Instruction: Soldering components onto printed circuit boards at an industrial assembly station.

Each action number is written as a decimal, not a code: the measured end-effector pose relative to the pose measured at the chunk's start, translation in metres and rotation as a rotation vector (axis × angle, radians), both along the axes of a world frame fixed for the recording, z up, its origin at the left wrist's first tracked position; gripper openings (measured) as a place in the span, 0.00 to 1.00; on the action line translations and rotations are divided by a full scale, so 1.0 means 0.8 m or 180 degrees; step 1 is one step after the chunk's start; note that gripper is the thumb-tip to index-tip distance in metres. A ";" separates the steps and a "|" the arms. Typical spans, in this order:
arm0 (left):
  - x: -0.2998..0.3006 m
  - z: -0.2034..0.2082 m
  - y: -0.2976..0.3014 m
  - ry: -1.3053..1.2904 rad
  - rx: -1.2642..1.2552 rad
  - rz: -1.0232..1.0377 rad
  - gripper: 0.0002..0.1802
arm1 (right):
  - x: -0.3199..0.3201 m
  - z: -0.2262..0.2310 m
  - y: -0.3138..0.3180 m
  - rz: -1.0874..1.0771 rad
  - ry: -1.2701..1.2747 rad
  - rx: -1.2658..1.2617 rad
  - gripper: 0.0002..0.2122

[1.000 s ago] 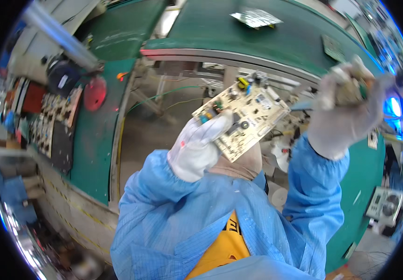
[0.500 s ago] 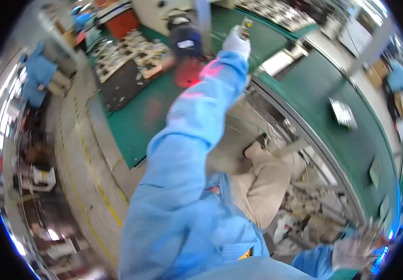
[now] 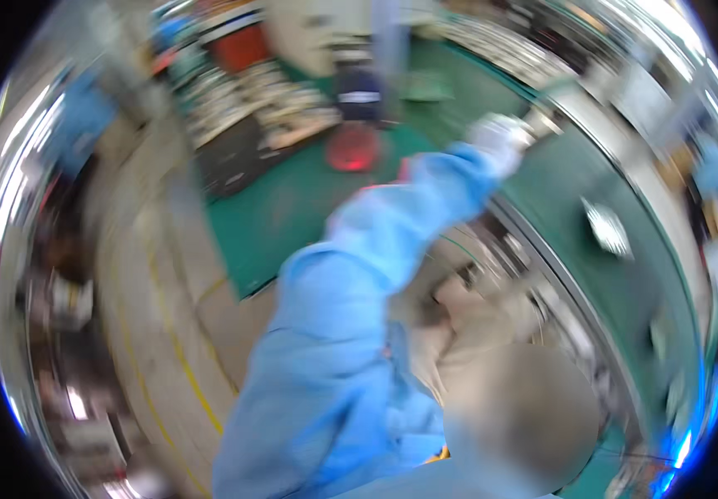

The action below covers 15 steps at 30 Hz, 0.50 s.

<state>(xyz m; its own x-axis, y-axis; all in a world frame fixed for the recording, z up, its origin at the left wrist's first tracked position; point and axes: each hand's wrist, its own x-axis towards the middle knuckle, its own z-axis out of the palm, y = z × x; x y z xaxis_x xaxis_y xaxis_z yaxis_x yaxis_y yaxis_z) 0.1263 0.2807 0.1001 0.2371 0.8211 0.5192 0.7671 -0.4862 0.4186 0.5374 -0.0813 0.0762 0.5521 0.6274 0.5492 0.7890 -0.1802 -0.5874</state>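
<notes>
My left hand, in a white glove and blue sleeve, reaches far forward over the green conveyor belt. Its fingers are closed around a small pale metallic part, too smeared to name exactly. Close to the camera at lower centre, my right hand is a blurred greyish shape, and its fingers cannot be made out. Farther along the belt lies a flat silvery board, apart from both hands.
Left of my arm, a green table bears a black mat and trays of small parts. A dark device casts a red glow. Yellow floor lines run at left. A person in blue is at far left.
My left hand has moved right and slightly nearer, with the small part still in it. My right hand has come from the lower right up toward lower centre. The view has blurred.
</notes>
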 end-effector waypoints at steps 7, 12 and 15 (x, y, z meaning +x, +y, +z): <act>-0.205 -0.003 -0.040 0.0257 0.0269 -0.0281 0.25 | 0.011 0.002 -0.277 -0.3428 0.0174 0.0065 0.17; -0.080 -0.003 0.085 0.0570 0.0683 -0.0583 0.24 | 0.011 -0.057 -0.504 -0.5577 0.0824 -0.0950 0.33; 0.023 0.008 0.055 0.0734 0.0528 -0.0787 0.24 | -0.055 -0.071 -0.593 -0.5970 0.1419 -0.1236 0.35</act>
